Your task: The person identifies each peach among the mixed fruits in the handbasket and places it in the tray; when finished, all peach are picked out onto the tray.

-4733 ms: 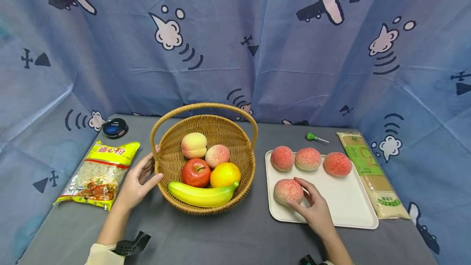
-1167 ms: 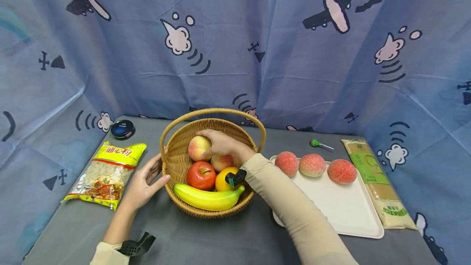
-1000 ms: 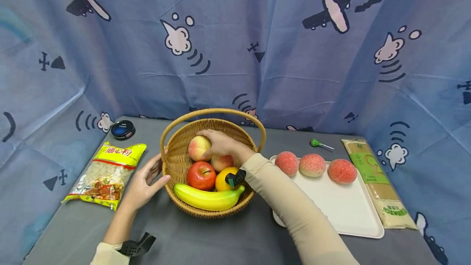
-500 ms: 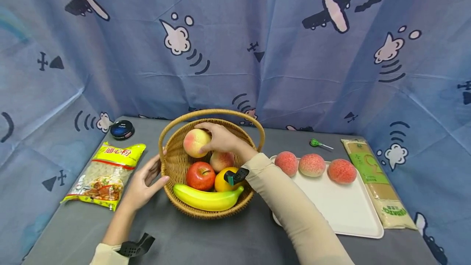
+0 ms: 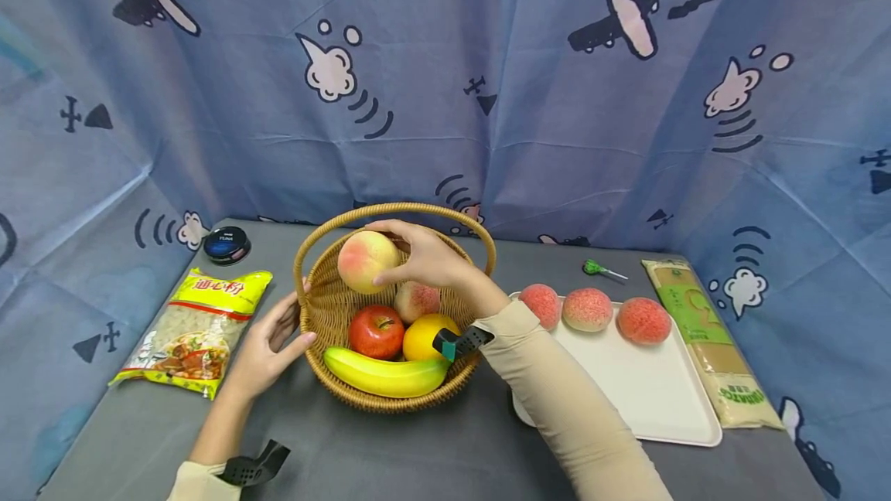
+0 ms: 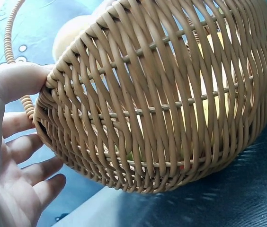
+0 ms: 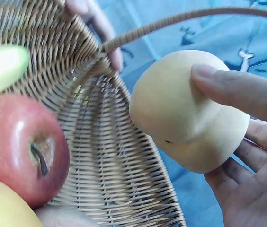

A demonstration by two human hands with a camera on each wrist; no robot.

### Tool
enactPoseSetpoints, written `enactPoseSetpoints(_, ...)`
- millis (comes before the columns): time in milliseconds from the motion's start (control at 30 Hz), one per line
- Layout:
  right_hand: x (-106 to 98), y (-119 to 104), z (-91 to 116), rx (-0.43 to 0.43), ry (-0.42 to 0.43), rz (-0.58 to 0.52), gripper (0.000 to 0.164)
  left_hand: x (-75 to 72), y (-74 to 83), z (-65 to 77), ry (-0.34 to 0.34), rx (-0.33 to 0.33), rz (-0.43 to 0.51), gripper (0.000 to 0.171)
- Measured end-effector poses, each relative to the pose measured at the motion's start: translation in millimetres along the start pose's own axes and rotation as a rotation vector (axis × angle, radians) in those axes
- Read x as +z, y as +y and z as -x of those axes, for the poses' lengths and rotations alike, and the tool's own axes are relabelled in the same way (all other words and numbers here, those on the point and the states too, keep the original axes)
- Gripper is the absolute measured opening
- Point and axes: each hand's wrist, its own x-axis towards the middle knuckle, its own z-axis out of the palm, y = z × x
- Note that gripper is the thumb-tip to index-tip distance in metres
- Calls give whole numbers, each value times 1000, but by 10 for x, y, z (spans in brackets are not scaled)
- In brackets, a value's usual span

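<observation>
My right hand (image 5: 426,257) grips a yellow-pink peach (image 5: 365,263) between thumb and fingers, over the back left of the wicker basket (image 5: 322,308). In the right wrist view the peach (image 7: 166,94) shows its cleft, and the thumb presses its side. My left hand (image 5: 261,350) holds the basket's left rim, thumb in front and fingers behind; the left wrist view shows this hand (image 6: 22,165) beside the woven wall. Inside the basket lie a small reddish peach (image 5: 416,300), a red apple (image 5: 377,332), an orange (image 5: 426,337) and a banana (image 5: 386,373).
A white tray (image 5: 650,393) bears three reddish peaches (image 5: 587,309); my right forearm covers its left part. A lollipop (image 5: 600,268) and noodle pack (image 5: 710,342) lie nearby. At left are a pasta bag (image 5: 191,331) and round tin (image 5: 227,244). The basket handle (image 5: 397,209) arches overhead.
My right hand left the tray's front peach, reached into the basket and took the yellow-pink peach, lifting it up and slightly left. My left hand stays at the rim.
</observation>
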Motion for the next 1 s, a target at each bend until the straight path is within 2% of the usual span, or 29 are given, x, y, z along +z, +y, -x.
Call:
enactPoseSetpoints(100, -21, -47, 110, -36, 21, -64, 72, -1, -1, -4, 2, -1, -1, 65)
enactPoseSetpoints(233, -52, -92, 314, -66, 52, -96, 72, 1, -1, -8, 7, 5, 13, 64)
enactPoseSetpoints(667, -96, -104, 1244, -176, 167, -285, 76, 6, 0, 6, 11, 8, 27, 64)
enactPoseSetpoints(867, -180, 40, 1681, -169, 232, -289, 77, 6, 5, 9, 8, -9, 7, 64)
enactPoseSetpoints(1000, -251, 144, 1978, -97, 313, -251, 79, 6, 9, 13, 14, -37, -20, 65)
